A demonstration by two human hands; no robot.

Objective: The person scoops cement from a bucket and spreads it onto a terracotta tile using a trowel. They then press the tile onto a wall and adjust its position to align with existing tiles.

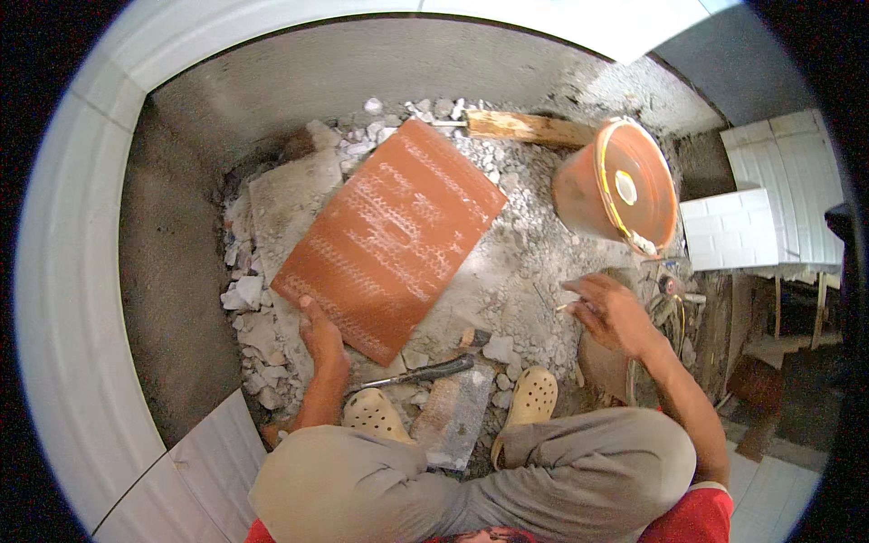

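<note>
Held a brick-red tile (389, 235) above a rubble-strewn floor by its near left end in the left hand (324, 340): pressed the thumb onto the upper face and tucked the other fingers out of sight underneath, so could not be told how far spread. Slanted lengthwise from near left to far right, stretching forward and to the right of the left hand, by far the nearer of the two. Set the right hand (614, 312) well apart, to the right of the tile, with fingers bent and the tips pinching what looked like a small pale stick (563, 309).

Showed a flat, rectangular, matte face, streaked across its width with chalky white bands. Featured an orange plastic bucket (577, 190) to the right of the tile, round-mouthed and smeared yellow and white along the rim. Included a rough, thick wooden handle (529, 128) on a thin metal rod, just beyond the tile's far end. Scattered jagged, dusty, gray-white rubble (247, 294) around the tile. Placed a slim tool (439, 369) with a dark handle just on the tile's near side, and planted cream clogs (536, 395), pierced with round holes, nearer still. Backed by a coarse gray cement wall (362, 59) beyond the tile.
</note>
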